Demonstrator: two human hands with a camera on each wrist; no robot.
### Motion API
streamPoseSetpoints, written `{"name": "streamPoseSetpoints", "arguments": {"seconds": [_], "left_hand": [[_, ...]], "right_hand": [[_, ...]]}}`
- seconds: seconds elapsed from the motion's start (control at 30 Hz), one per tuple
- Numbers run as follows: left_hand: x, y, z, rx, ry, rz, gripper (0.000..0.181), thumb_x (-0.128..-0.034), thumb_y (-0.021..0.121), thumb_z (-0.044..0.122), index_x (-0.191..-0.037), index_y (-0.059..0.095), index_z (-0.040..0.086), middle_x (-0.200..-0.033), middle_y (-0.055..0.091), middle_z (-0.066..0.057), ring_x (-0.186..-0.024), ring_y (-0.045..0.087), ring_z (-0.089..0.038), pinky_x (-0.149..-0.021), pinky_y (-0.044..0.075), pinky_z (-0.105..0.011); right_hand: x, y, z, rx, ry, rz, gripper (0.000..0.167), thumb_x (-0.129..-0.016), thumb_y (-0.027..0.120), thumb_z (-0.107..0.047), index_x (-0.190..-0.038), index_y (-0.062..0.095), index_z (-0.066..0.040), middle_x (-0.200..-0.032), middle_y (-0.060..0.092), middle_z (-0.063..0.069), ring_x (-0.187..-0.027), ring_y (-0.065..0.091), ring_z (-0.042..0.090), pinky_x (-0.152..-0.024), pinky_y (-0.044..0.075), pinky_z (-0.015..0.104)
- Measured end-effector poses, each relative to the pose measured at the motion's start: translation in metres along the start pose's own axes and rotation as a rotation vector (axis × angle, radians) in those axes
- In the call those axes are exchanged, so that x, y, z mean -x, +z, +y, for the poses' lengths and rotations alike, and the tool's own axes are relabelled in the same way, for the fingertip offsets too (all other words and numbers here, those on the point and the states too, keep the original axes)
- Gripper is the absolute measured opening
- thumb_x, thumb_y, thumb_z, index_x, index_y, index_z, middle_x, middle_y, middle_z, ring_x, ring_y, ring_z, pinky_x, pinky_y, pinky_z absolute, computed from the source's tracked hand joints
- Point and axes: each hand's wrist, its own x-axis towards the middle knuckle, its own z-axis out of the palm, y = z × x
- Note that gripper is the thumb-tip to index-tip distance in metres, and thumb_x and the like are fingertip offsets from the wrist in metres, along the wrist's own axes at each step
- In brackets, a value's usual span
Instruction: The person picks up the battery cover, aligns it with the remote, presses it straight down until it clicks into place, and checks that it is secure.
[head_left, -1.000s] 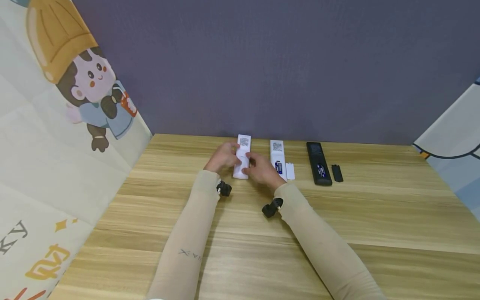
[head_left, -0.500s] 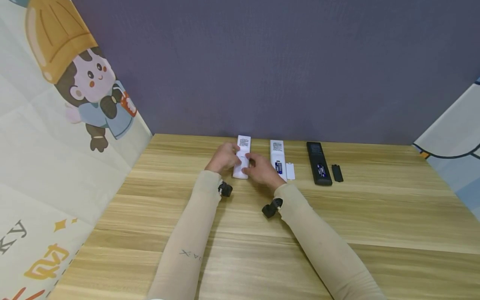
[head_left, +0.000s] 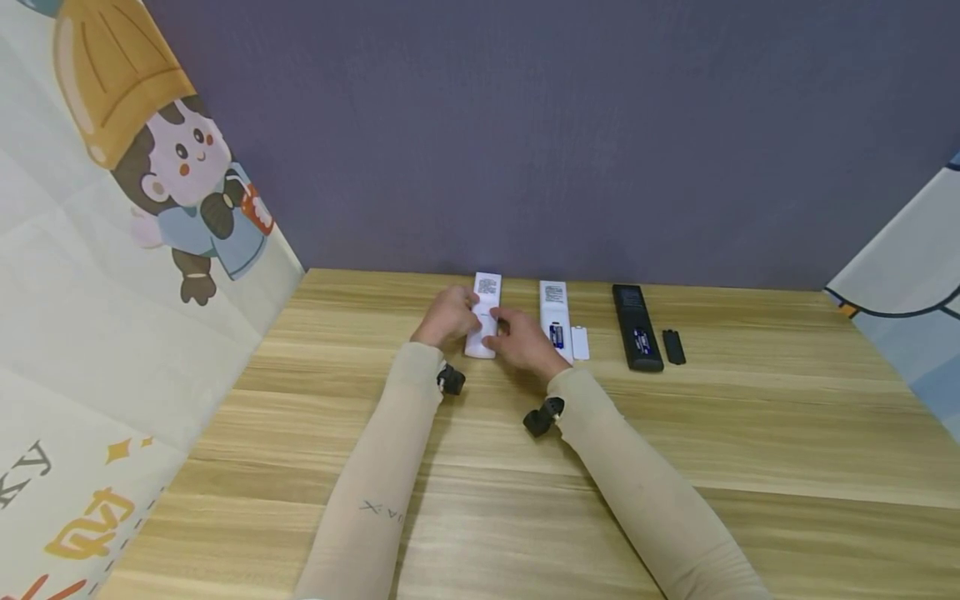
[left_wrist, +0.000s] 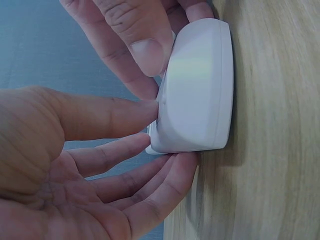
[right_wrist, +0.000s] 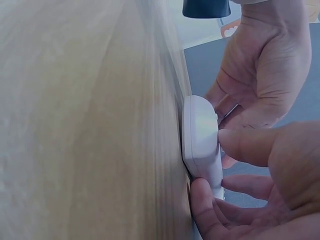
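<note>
A white remote (head_left: 487,287) lies back side up near the table's far edge, between both hands. The left hand (head_left: 447,315) grips it from the left, its thumb on the upper face and other fingers along the side. From the right, the right hand (head_left: 527,340) holds the same remote, thumb on its back near the lower end. Both wrist views show the remote's rounded white end (left_wrist: 197,90) (right_wrist: 202,132) close to the wood, with fingers on both sides. Whether the cover under the fingers is fully seated cannot be told.
To the right lie a second white remote (head_left: 553,296) with batteries showing, its white cover (head_left: 581,342) beside it, then a black remote (head_left: 634,317) with batteries showing and a black cover (head_left: 674,347). A dark panel (head_left: 555,142) stands behind the wooden table (head_left: 480,500).
Both hands keep their hold on the white remote. Its far end has shifted very slightly toward the person; the other remotes lie as before.
</note>
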Motion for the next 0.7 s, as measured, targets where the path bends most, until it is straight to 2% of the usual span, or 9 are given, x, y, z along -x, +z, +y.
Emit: {"name": "streamPoseSetpoints", "arguments": {"seconds": [0.2, 0.27, 0.33, 0.4, 0.5, 0.6, 0.7], "left_hand": [[-0.0008, -0.0002, -0.0015, -0.025, -0.004, -0.004, 0.057, -0.0824, 0.060, -0.009, -0.138, 0.058, 0.000, -0.133, 0.063, -0.019, -0.111, 0.063, -0.030, -0.090, 0.057, -0.037], [-0.0014, -0.0002, -0.0024, -0.030, 0.001, -0.001, 0.056, -0.0824, 0.059, -0.009, -0.138, 0.058, -0.001, -0.134, 0.063, -0.019, -0.112, 0.063, -0.031, -0.092, 0.057, -0.037], [-0.0021, 0.0001, -0.0030, -0.036, 0.008, 0.001, 0.055, -0.0823, 0.059, -0.009, -0.137, 0.059, -0.001, -0.133, 0.063, -0.019, -0.113, 0.063, -0.031, -0.094, 0.057, -0.039], [-0.0024, 0.0001, -0.0034, -0.049, 0.019, 0.005, 0.054, -0.0822, 0.060, -0.008, -0.136, 0.060, -0.002, -0.133, 0.064, -0.019, -0.115, 0.063, -0.031, -0.097, 0.056, -0.040], [-0.0025, 0.0002, -0.0036, -0.063, 0.027, 0.006, 0.053, -0.0822, 0.060, -0.008, -0.135, 0.060, -0.002, -0.133, 0.064, -0.019, -0.116, 0.062, -0.032, -0.100, 0.055, -0.041], [-0.0027, 0.0006, -0.0038, -0.066, 0.029, 0.002, 0.053, -0.0828, 0.059, -0.008, -0.135, 0.060, -0.003, -0.134, 0.064, -0.019, -0.117, 0.062, -0.032, -0.101, 0.054, -0.041], [-0.0030, 0.0008, -0.0039, -0.066, 0.030, -0.002, 0.052, -0.0834, 0.059, -0.008, -0.135, 0.060, -0.003, -0.136, 0.063, -0.019, -0.117, 0.061, -0.032, -0.101, 0.054, -0.041]], "right_hand": [[-0.0001, -0.0001, -0.0001, 0.013, -0.001, -0.023, 0.065, -0.096, 0.069, -0.023, -0.153, 0.044, -0.004, -0.152, 0.051, 0.022, -0.139, 0.050, 0.036, -0.117, 0.041, 0.049], [0.0003, -0.0004, -0.0007, 0.018, -0.002, -0.022, 0.066, -0.096, 0.070, -0.023, -0.153, 0.044, -0.004, -0.150, 0.053, 0.022, -0.135, 0.053, 0.034, -0.115, 0.043, 0.048], [0.0011, -0.0007, -0.0015, 0.014, -0.001, -0.026, 0.067, -0.095, 0.072, -0.022, -0.153, 0.044, -0.004, -0.138, 0.060, 0.023, -0.122, 0.060, 0.032, -0.106, 0.050, 0.045], [0.0018, -0.0008, -0.0022, 0.009, 0.001, -0.028, 0.069, -0.094, 0.073, -0.021, -0.153, 0.043, -0.004, -0.121, 0.065, 0.020, -0.104, 0.062, 0.027, -0.092, 0.054, 0.039], [0.0024, -0.0008, -0.0025, 0.003, 0.000, -0.033, 0.070, -0.093, 0.074, -0.020, -0.153, 0.043, -0.003, -0.099, 0.063, 0.014, -0.084, 0.057, 0.020, -0.073, 0.049, 0.030], [0.0022, -0.0006, -0.0021, -0.001, -0.002, -0.028, 0.070, -0.093, 0.075, -0.020, -0.153, 0.044, -0.003, -0.097, 0.061, 0.011, -0.082, 0.055, 0.017, -0.069, 0.046, 0.026], [0.0019, 0.0001, -0.0015, 0.007, -0.005, -0.025, 0.069, -0.093, 0.074, -0.020, -0.153, 0.044, -0.003, -0.100, 0.062, 0.012, -0.084, 0.056, 0.019, -0.071, 0.047, 0.027]]}}
